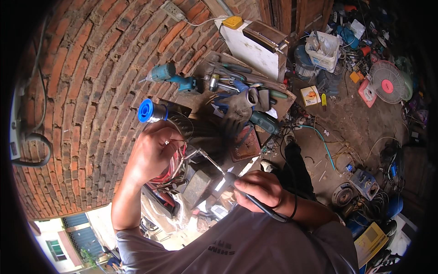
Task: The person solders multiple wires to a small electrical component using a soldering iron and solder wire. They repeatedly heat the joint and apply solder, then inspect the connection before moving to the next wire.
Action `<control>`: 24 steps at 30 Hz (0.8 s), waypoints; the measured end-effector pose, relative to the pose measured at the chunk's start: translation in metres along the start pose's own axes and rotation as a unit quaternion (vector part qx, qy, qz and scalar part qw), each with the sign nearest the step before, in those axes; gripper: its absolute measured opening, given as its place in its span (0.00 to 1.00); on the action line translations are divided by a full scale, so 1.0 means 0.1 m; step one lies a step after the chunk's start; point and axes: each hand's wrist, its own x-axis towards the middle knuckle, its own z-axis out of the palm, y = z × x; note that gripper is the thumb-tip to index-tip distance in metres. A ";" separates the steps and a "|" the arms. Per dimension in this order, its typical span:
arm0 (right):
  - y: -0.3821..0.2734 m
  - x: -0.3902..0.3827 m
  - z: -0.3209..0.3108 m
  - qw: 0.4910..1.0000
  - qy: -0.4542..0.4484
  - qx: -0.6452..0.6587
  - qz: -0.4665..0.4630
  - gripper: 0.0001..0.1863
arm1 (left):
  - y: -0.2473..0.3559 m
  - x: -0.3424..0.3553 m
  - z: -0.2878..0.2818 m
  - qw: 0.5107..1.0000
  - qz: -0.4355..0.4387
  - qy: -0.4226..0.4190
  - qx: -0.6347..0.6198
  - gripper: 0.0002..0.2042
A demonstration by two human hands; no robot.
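My left hand (155, 153) is closed at the centre-left, pinching thin wire and a small end I cannot make out. A spool of silvery wire with a blue rim (153, 111) sits just above that hand. Red and white wires (171, 166) hang below my pinched fingers. My right hand (260, 192) grips the dark handle of a soldering iron (248, 196); its metal shaft points up and left, its end near my left fingers. A grey block (196, 187) lies beneath the wires.
A cluttered bench holds a teal drill (178, 77), pliers (232, 68), work gloves (246, 100) and a rotary tool (264, 121). A brick wall (77, 100) runs along the left. On the floor are a fan (388, 84), a white bucket (321, 48), cables and scattered parts.
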 end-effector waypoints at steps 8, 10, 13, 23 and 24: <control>0.01 0.00 -0.02 1.000 -0.004 0.003 0.006 0.27 | 0.02 0.01 -0.01 1.000 0.002 0.004 -0.003 0.03; 0.01 0.01 -0.03 1.000 -0.002 0.001 0.006 0.27 | 0.01 0.02 -0.01 1.000 0.014 0.008 0.000 0.04; 0.01 0.00 -0.03 1.000 0.000 0.006 0.008 0.27 | -0.01 0.03 -0.01 0.999 0.029 0.018 -0.003 0.05; 0.04 0.18 -0.25 0.998 0.020 0.053 0.014 0.26 | 0.06 0.08 -0.03 0.999 0.007 0.045 -0.014 0.03; 0.05 0.18 -0.30 0.998 0.011 0.048 0.028 0.26 | 0.06 0.08 -0.02 0.999 0.003 0.048 -0.015 0.03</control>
